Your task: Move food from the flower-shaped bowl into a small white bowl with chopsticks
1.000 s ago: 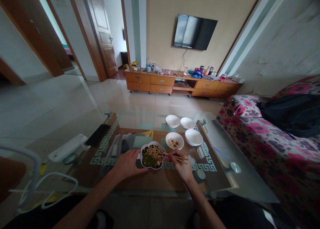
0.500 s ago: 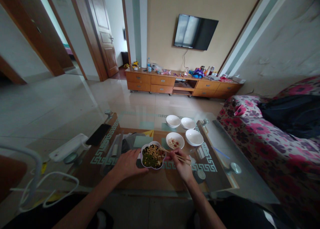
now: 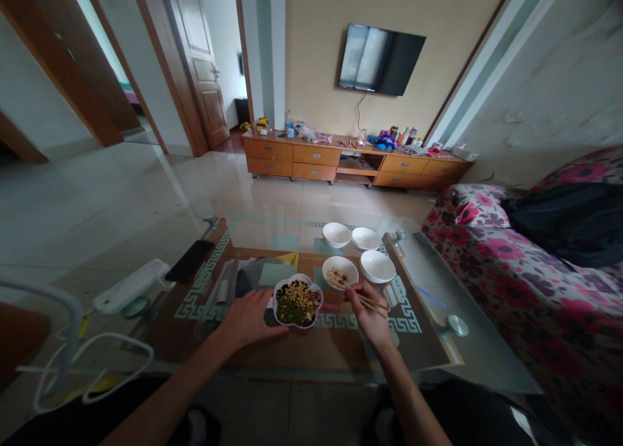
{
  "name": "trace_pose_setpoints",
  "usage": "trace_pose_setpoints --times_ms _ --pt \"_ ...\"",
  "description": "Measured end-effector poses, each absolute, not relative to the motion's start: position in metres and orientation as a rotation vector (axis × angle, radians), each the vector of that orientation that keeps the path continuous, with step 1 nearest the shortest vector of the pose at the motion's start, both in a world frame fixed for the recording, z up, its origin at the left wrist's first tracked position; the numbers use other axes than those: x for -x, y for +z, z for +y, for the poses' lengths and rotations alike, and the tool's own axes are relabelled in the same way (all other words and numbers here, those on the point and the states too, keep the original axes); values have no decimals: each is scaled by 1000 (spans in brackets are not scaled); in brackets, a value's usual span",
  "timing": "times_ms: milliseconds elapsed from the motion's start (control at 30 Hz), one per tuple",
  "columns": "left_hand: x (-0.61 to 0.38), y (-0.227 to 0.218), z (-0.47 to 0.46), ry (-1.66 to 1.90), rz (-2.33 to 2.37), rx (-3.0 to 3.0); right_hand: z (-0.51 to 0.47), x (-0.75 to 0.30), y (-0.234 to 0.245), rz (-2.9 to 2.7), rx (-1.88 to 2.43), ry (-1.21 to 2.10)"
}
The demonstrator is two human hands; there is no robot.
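My left hand grips the left side of a white flower-shaped dish, thumb at the near edge and fingers at the far edge. Sorted inside it are green beans, pale yellow beans, dark beans and a reddish-white mix. My right hand is closed round a pair of chopsticks, their tips at the near right rim of a white bowl. Pale and reddish pieces lie in that bowl. Whether the chopsticks pinch anything is too small to tell.
Three more white bowls stand behind and right on the glass coffee table. A black phone-like slab and a white power strip lie left. A flowered sofa is at the right; a low cabinet stands beyond.
My right hand has moved right with the chopsticks, from the flower-shaped dish to the white bowl holding the pieces. My left hand stays at the dish.
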State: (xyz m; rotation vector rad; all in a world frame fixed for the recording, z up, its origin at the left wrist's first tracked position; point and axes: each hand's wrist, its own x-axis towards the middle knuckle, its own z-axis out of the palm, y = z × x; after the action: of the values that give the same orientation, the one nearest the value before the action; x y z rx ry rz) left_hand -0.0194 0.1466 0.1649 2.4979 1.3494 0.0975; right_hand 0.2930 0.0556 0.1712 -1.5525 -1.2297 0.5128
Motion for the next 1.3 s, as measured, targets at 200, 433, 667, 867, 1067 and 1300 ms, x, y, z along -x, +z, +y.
trace_pose_setpoints --times_ms 200,433,667,867,1067,1300 --pt "16 173 145 71 1343 -2482 52 -279 167 -1446 1506 649" --pt "16 173 145 88 1338 -2486 51 -283 167 -1613 1522 523" --pt "17 171 145 80 1332 -2506 50 -280 160 -1837 1485 411" --pt "18 169 145 87 1331 -2519 51 -277 154 -1882 1506 421" --pt "18 173 145 81 1316 -2486 55 -274 150 -1907 1496 461" --pt "53 179 137 82 1548 -2332 54 -267 159 -1828 1429 533"
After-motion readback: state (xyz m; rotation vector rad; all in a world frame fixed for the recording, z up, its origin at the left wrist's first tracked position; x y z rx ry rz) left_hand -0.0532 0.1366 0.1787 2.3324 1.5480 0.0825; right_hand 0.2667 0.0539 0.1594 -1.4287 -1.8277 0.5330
